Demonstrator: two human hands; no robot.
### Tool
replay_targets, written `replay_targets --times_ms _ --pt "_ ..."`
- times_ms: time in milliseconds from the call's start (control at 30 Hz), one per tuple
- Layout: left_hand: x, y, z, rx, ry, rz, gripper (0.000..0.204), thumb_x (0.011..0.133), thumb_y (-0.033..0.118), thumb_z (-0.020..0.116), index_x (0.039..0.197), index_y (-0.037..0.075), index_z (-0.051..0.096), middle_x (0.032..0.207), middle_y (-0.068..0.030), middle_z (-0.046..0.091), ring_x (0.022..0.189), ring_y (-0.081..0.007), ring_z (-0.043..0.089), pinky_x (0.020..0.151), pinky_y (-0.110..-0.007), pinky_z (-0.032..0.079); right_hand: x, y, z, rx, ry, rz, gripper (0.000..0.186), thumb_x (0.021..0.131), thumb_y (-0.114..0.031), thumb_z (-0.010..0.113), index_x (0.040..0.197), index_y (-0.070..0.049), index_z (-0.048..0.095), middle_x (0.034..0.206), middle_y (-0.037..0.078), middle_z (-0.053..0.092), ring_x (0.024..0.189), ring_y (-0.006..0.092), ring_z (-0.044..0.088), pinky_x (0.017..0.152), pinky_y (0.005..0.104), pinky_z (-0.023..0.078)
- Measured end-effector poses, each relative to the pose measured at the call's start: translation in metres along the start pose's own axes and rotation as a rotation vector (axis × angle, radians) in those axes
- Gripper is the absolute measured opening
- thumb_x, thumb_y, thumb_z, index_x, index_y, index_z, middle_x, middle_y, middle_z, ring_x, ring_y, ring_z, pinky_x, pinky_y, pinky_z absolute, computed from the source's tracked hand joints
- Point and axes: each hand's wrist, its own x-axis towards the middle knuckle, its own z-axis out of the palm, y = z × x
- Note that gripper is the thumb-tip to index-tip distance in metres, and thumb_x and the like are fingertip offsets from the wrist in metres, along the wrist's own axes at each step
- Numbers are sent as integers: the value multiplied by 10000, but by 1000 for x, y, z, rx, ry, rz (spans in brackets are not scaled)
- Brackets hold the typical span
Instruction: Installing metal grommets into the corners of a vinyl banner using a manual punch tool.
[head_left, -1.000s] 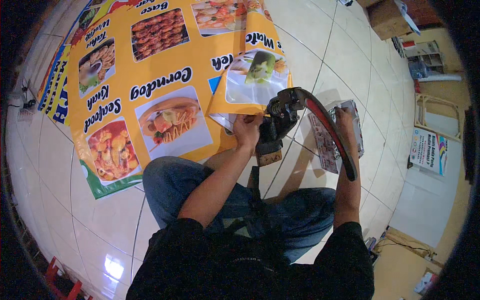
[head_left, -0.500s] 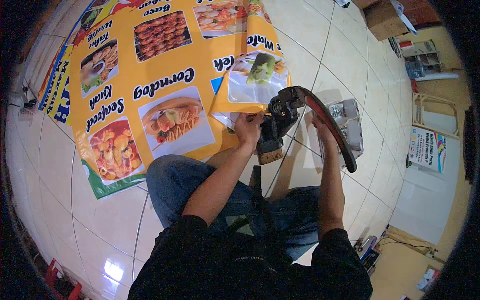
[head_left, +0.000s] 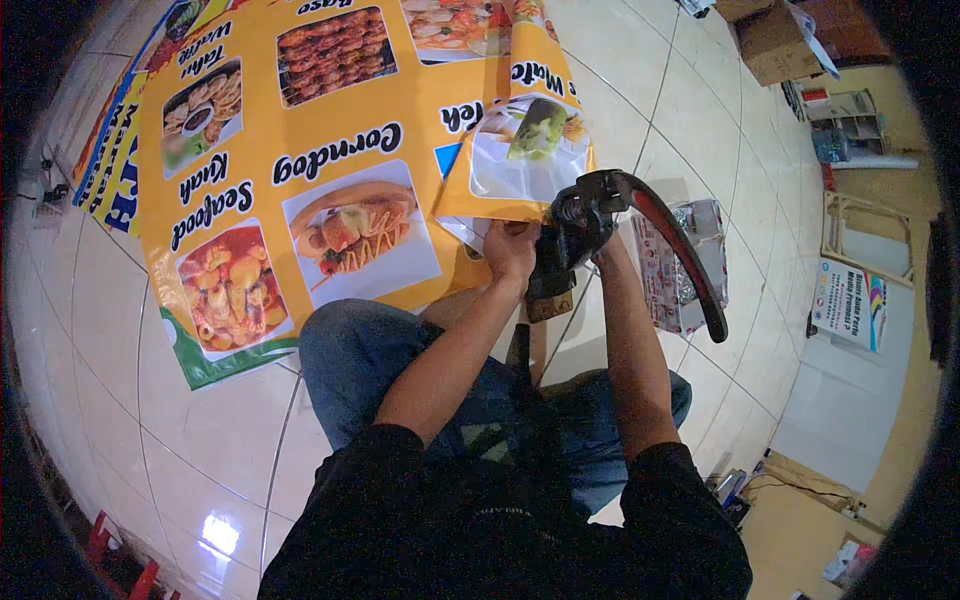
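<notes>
The left hand's fingers (head_left: 519,230) are curled nearly closed, gripping the folded corner of a yellow banner (head_left: 258,120) just left of the black lever press (head_left: 568,240). The right hand (head_left: 608,257) is close against the press on its other side — its fingertips are hidden behind the metal, so I cannot tell how far they are open or whether they hold anything. The press's long curved handle (head_left: 690,250) arches over to the right, above the right forearm, and a wooden block (head_left: 552,304) sits at its foot. The banner, printed with food pictures, spreads left of and beyond the press. Right of the press, partly behind the handle, lies a patterned box (head_left: 658,290) with shiny contents; bent knees in jeans (head_left: 365,345) are nearer the body than the press.
</notes>
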Motion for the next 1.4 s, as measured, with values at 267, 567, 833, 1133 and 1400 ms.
replay_targets --times_ms 267,567,833,1133,1400 --pt "1 -2 -1 406 -7 129 287 786 -35 690 1040 48 586 860 -39 650 707 -140 600 576 -249 466 3 -8 3 -51 5 -4 299 870 -83 564 1163 -28 592 1107 91 625 1023 202 598 869 329 484" --pt "-21 11 24 1006 38 324 294 772 -40 699 1037 42 599 887 -40 667 767 -153 628 702 -267 497 13 6 -7 -75 3 6 298 880 -98 561 1169 -29 591 1097 100 634 1013 204 614 852 327 494" --pt "-10 5 10 977 51 272 261 771 -36 714 1004 39 622 895 -48 670 778 -154 627 674 -255 496 -68 -152 34 -333 295 232 316 914 -195 538 1151 5 596 1053 122 659 968 207 649 772 306 526" --pt "-11 6 9 1079 24 324 222 774 2 729 975 9 634 878 -61 680 768 -161 642 679 -267 506 -186 -178 61 -1107 490 -97 430 1029 -335 342 933 2 590 643 124 567 597 211 562 578 370 443" --pt "-2 6 6 674 -28 225 213 758 -33 718 944 11 623 806 -73 682 709 -147 649 642 -263 507 -190 -110 55 -787 639 -137 442 1023 -309 328 814 0 564 568 134 510 532 286 541 530 407 401"
